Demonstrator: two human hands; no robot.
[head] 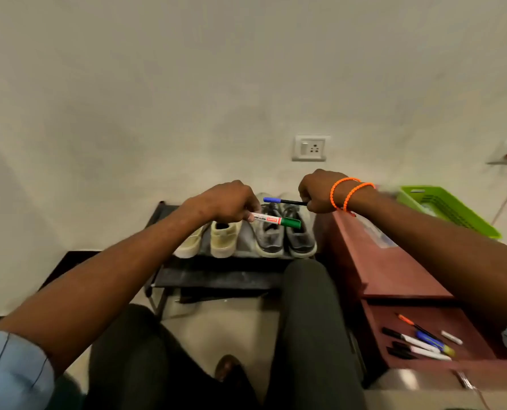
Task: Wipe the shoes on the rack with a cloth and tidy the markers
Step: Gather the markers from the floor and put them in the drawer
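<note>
Against a bare pale wall, above a shoe rack, the left hand pinches a green-capped marker; the right hand grips a blue-capped pen. Either loose grip could drop one onto the shoes below.

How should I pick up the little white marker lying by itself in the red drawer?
Pinch the white marker across its middle, coming straight down from above. It lies flat on the drawer floor, slightly apart from the other markers, so both long sides are free.

Green-capped marker barrel: "WHITE BOA…" legible; red brand label unreadable.
</note>
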